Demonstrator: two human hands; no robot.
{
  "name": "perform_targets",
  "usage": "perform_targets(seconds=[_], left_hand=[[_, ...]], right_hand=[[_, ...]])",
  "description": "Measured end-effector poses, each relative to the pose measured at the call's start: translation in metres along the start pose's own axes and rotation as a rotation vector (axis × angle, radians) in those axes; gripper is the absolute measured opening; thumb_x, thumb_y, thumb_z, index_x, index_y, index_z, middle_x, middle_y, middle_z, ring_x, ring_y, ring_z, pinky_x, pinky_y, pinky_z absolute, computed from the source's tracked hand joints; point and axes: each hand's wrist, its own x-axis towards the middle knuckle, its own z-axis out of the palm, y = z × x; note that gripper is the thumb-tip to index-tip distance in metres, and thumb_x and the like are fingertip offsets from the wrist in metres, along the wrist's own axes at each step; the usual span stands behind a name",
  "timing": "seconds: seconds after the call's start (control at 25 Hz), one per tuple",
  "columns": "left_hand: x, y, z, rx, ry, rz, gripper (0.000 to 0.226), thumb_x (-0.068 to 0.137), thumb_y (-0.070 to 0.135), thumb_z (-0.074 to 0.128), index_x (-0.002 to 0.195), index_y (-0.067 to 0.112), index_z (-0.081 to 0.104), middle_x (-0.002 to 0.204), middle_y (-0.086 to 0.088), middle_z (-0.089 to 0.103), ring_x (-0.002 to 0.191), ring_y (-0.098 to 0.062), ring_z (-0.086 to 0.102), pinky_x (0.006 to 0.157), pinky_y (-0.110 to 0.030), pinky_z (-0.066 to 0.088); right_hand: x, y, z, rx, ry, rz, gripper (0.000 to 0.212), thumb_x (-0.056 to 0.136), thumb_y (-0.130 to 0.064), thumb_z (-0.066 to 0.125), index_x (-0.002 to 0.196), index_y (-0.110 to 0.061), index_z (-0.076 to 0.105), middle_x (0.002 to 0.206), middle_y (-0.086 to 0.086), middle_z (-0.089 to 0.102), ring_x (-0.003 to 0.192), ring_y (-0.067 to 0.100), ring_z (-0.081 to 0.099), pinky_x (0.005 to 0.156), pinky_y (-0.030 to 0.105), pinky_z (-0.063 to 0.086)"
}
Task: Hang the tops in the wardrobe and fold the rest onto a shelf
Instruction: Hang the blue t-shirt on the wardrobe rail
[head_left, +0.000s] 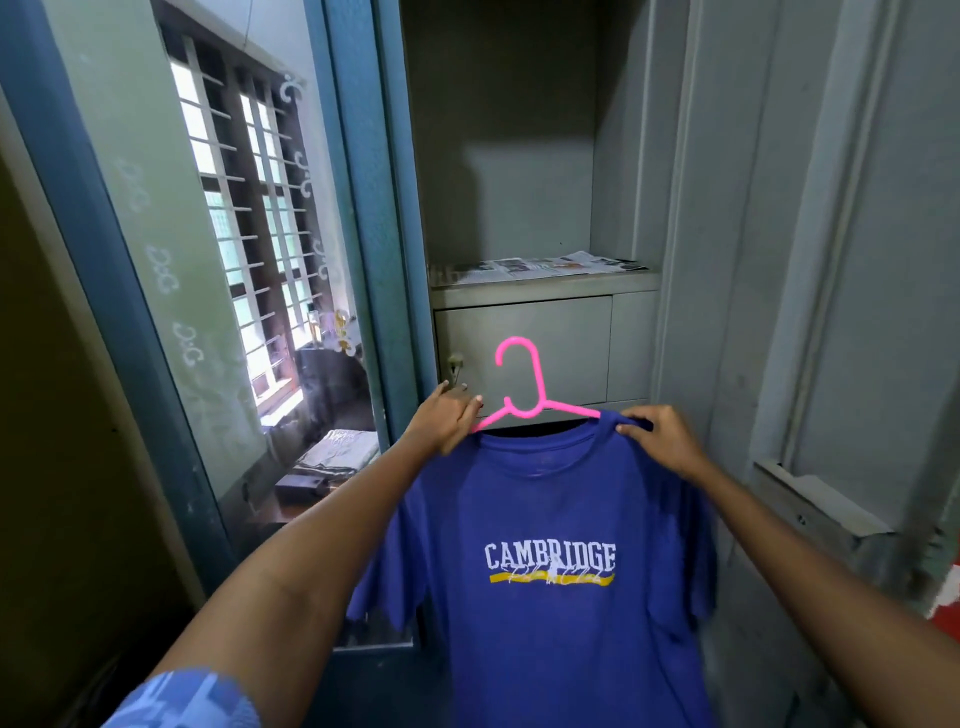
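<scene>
With blue cotton "CAMBRIDGE" T-shirt (540, 561) on pink plastic hanger (524, 387) before grey metal wardrobe (519, 156), left hand (447, 415) and right hand (660, 441) clamped on its shoulders: hanging step, next lifting hook to unseen rail.

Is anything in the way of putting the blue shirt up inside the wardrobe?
Nothing visible blocks it. The blue Cambridge T-shirt on its pink plastic hanger is held by the left hand and right hand before the open grey metal wardrobe. Only newspaper lies on its shelf. No hanging rail is in view.
</scene>
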Motion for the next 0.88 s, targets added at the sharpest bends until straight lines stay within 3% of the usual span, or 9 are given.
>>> perform_targets(seconds=[0.12, 0.28, 0.4, 0.52, 0.68, 0.8, 0.88], left_hand=[[0.021, -0.012, -0.003, 0.514, -0.155, -0.018, 0.047, 0.097, 0.025, 0.028, 0.138, 0.004, 0.035, 0.148, -0.013, 0.033, 0.144, -0.025, 0.012, 0.117, -0.039, -0.002], [0.019, -0.019, 0.004, 0.939, -0.274, -0.064, 0.055, 0.097, 0.029, 0.029, 0.145, 0.003, 0.021, 0.154, -0.014, 0.021, 0.144, -0.031, 0.008, 0.117, -0.044, -0.007], [0.01, -0.01, 0.004, 0.952, -0.226, -0.048, 0.051, 0.099, 0.023, 0.028, 0.144, 0.001, 0.022, 0.153, -0.015, 0.022, 0.143, -0.033, 0.011, 0.118, -0.044, -0.005], [-0.009, 0.003, -0.007, 0.963, -0.211, -0.011, 0.043, 0.098, 0.018, 0.031, 0.137, 0.003, 0.038, 0.143, -0.015, 0.04, 0.138, -0.033, 0.024, 0.117, -0.045, -0.005], [-0.056, 0.019, -0.024, 0.954, -0.201, 0.03, 0.037, 0.095, 0.014, 0.032, 0.124, 0.006, 0.054, 0.123, -0.013, 0.056, 0.127, -0.032, 0.038, 0.116, -0.045, -0.003], [-0.101, 0.035, -0.041, 1.008, -0.165, 0.07, 0.026, 0.084, 0.02, 0.048, 0.092, 0.021, 0.072, 0.089, 0.001, 0.068, 0.103, -0.02, 0.059, 0.114, -0.042, 0.022], [-0.133, 0.041, -0.049, 1.014, -0.128, 0.089, 0.012, 0.074, 0.026, 0.062, 0.075, 0.022, 0.073, 0.076, 0.004, 0.068, 0.092, -0.017, 0.064, 0.11, -0.042, 0.032]], right_hand=[[0.009, 0.008, 0.01, 0.0, -0.036, 0.014, 0.007, 0.082, 0.003, 0.062, 0.083, 0.006, 0.068, 0.081, 0.028, 0.066, 0.07, 0.012, 0.047, 0.059, 0.024, 0.032], [0.017, 0.008, 0.014, 0.049, -0.028, 0.024, 0.011, 0.081, 0.005, 0.062, 0.087, 0.002, 0.071, 0.078, 0.015, 0.069, 0.076, 0.012, 0.052, 0.057, 0.012, 0.036], [0.014, 0.003, 0.012, 0.046, -0.008, 0.017, 0.014, 0.079, 0.006, 0.064, 0.092, 0.005, 0.071, 0.086, 0.017, 0.071, 0.079, 0.012, 0.055, 0.059, 0.008, 0.038], [0.013, 0.0, 0.013, 0.088, 0.008, 0.033, 0.016, 0.075, 0.008, 0.067, 0.09, 0.004, 0.072, 0.09, 0.018, 0.071, 0.062, -0.012, 0.053, 0.059, 0.004, 0.037], [0.003, -0.012, 0.013, 0.16, 0.024, 0.055, 0.023, 0.072, 0.01, 0.068, 0.094, 0.006, 0.071, 0.091, 0.011, 0.067, 0.051, -0.022, 0.05, 0.057, 0.002, 0.037], [-0.011, -0.03, 0.009, 0.177, -0.019, 0.011, 0.022, 0.072, 0.009, 0.068, 0.094, 0.006, 0.071, 0.093, 0.014, 0.069, 0.07, -0.003, 0.058, 0.067, 0.017, 0.042], [-0.02, -0.041, 0.01, 0.201, -0.069, -0.022, 0.022, 0.071, 0.008, 0.068, 0.093, 0.005, 0.071, 0.096, 0.018, 0.071, 0.082, 0.012, 0.058, 0.074, 0.022, 0.041]])
